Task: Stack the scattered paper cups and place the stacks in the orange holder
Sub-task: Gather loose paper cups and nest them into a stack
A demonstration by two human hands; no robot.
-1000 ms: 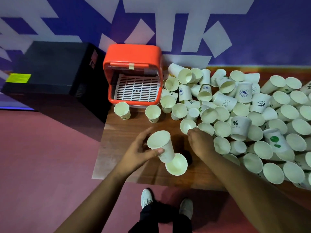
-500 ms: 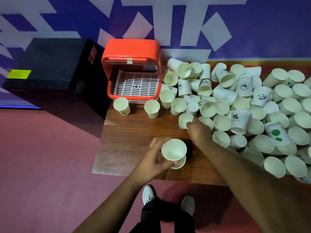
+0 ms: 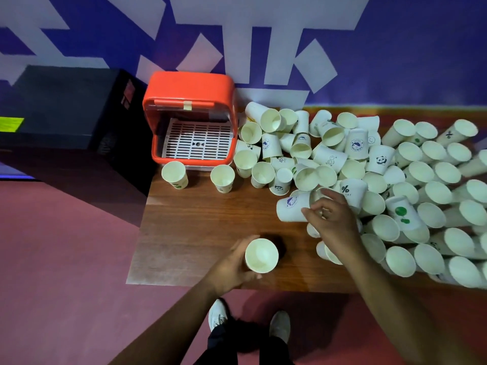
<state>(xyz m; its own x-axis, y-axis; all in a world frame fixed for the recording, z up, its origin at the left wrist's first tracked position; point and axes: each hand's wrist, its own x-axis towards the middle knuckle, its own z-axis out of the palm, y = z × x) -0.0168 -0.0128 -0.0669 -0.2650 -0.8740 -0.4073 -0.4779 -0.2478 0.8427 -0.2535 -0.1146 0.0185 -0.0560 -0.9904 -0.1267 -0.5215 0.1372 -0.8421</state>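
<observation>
a: where is the left grip (image 3: 237, 264)?
b: near the front edge of the desk (image 3: 184, 233). its fingers are curled round an upright paper cup (image 3: 261, 255) with its mouth up. from above i can't tell whether more cups are nested under it.
a: and the right grip (image 3: 332, 222)?
b: at the near-left edge of the cup pile (image 3: 421, 172). thumb and fingers pinch the rim end of a blue-logo cup (image 3: 291, 209), which lies tipped on its side with its base pointing left.
a: the orange holder (image 3: 189, 101)?
b: at the back left corner of the desk, against the blue-and-white wall (image 3: 395, 61). its open side faces the person, and a white slatted tray (image 3: 197, 143) shows inside.
a: anything beside it?
b: two cups stand upright just in front of it, the left cup (image 3: 175, 175) and the right cup (image 3: 222, 177), a little apart. the pile starts right beside the holder and covers the right part of the desk, cups upright, tipped and upside down.
a: off the desk?
b: a black box (image 3: 66, 109) stands to the left, and white shoes (image 3: 218, 314) are on the red floor (image 3: 66, 259).
</observation>
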